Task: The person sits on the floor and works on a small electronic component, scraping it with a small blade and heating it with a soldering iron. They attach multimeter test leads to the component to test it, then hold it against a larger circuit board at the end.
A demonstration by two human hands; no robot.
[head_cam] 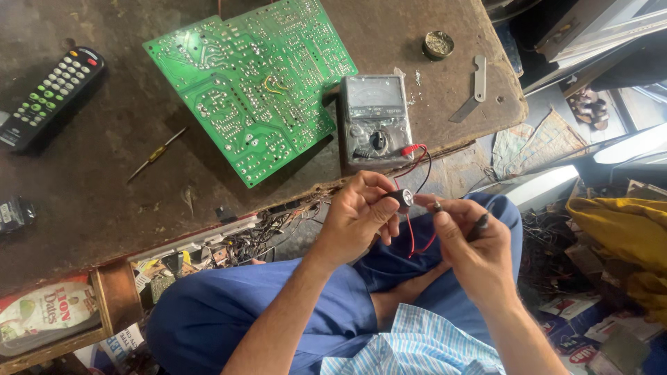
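Observation:
My left hand pinches a small dark cylindrical component with a silvery end, held over my lap. My right hand grips a black test probe and brings its metal tip close to the component's end. Red and black leads run from my hands up to a grey analog multimeter lying at the near edge of the low brown table. A green circuit board lies solder side up, left of the meter.
A black remote control and a thin screwdriver lie on the table's left. A round tin and a metal blade sit at the right. Tangled wires hang under the table edge. Yellow cloth and clutter fill the floor at right.

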